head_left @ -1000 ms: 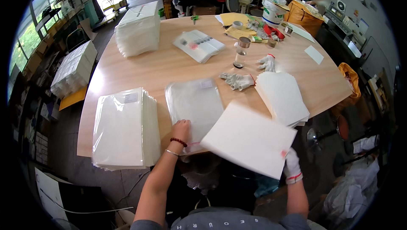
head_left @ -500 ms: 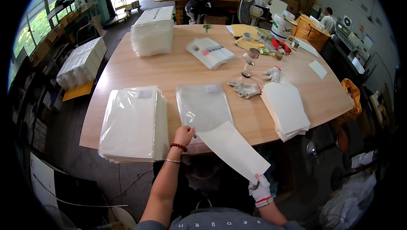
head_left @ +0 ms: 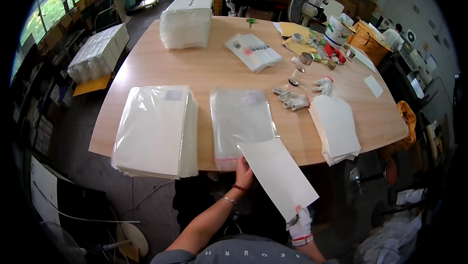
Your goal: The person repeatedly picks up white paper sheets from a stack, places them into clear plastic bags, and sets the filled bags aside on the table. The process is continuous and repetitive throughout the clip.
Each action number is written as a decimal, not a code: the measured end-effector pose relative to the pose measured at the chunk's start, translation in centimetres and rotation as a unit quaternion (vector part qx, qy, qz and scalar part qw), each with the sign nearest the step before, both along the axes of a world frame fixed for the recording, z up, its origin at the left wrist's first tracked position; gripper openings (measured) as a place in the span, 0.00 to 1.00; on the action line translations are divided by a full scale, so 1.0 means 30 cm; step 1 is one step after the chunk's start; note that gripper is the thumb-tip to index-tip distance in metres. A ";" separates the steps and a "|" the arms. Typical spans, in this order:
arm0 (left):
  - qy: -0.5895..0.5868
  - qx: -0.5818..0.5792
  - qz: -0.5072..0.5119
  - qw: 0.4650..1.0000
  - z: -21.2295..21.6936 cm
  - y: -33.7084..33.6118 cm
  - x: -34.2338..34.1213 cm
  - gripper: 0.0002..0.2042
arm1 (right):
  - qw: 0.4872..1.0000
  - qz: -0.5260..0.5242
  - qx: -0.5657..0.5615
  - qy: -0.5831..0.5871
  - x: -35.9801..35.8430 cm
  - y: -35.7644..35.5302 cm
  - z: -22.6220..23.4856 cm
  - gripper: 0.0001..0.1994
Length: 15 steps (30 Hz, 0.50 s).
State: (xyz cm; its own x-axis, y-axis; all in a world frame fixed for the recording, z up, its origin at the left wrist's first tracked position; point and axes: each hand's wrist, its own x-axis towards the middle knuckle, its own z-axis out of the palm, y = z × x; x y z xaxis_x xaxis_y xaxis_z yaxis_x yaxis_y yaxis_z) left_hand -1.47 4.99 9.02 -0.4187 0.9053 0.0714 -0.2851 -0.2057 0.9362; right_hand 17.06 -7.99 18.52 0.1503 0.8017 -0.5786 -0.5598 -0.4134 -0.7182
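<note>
My left hand (head_left: 243, 172), bare with a bead bracelet and a bangle, is at the near edge of a stack of clear plastic bags (head_left: 242, 113). Its fingers look closed beside the left edge of a white sheet (head_left: 280, 176) and are partly hidden by it; what they pinch does not show. My right hand (head_left: 299, 226), in a white glove with bare fingertips, grips the sheet's near end. The sheet slants from that hand to the bags, its far end overlapping them. Whether that end is inside a bag, I cannot tell.
Filled clear sleeves (head_left: 151, 130) are piled left on the table, loose white sheets (head_left: 336, 125) right. Farther back are gloves (head_left: 291, 99), a jar (head_left: 298, 71), green scissors (head_left: 250, 21), a tall stack of bags (head_left: 186, 25) and a white bucket (head_left: 337, 32). Other people sit beyond.
My left hand has moved right along the bags' near edge to the sheet's left side. The sheet lies at a steeper slant, still held by my right hand. The whole view has shifted slightly.
</note>
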 end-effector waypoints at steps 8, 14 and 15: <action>-0.391 -0.191 -0.211 0.875 -0.412 -0.137 0.080 0.13 | 0.998 0.045 -0.034 0.026 -0.090 0.058 -0.138 0.04; -0.090 -0.283 -0.264 0.918 -0.253 -0.197 0.014 0.16 | 0.987 0.070 0.024 0.143 -0.241 0.355 -0.277 0.03; -0.055 -0.293 -0.259 0.919 -0.207 -0.197 -0.007 0.17 | 0.979 0.099 0.052 0.173 -0.216 0.359 -0.314 0.05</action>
State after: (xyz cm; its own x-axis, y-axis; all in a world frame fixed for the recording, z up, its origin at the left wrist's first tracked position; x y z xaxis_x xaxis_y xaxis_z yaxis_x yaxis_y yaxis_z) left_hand -1.70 -0.92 2.80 0.1026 0.8544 -0.5094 -0.3016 0.5147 0.8026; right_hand 10.58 2.79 9.10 -0.2040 0.8523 -0.4816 -0.6927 -0.4733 -0.5442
